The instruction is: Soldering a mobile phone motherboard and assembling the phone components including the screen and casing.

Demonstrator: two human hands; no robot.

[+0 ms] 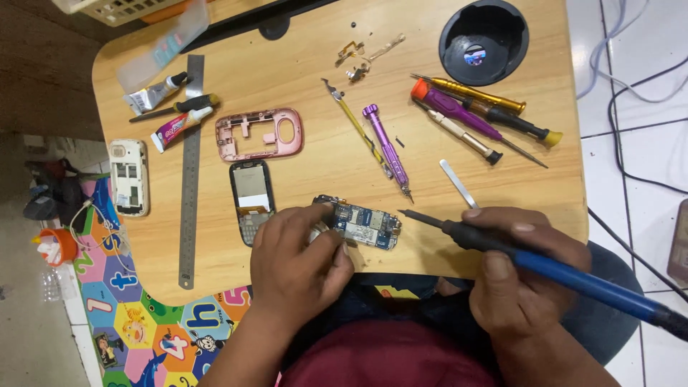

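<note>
**Blue circuit board under the left hand, soldering iron in the right**

The circuit board (362,226) is lying flat on the wooden bench (315,57) close to its near edge. It is a small blue rectangle, longer than it is wide, studded with silver metal shields and tiny components, and its long side is running left to right with a slight tilt. Its left end is disappearing under fingers, so that part cannot be made out.

The left hand (297,261) is curling over the board's left end, fingertips pressing down on it and pinching something small and pale against it; what that piece is cannot be told. The right hand (519,276) is wrapping firmly around a soldering iron (573,276) with a blue handle and black grip. The iron's dark tip is pointing left and is hovering just beside the board's right end, seemingly not touching it.

Just left of the left hand a dark phone front (251,197) with a screen and keypad is lying, and farther off a pink phone frame (259,134) is resting. A steel ruler (189,179) is stretching near to far along the left side. Beyond the board, a purple screwdriver (387,149) and a cluster of other screwdrivers (480,115) are lying well apart from both hands.
</note>
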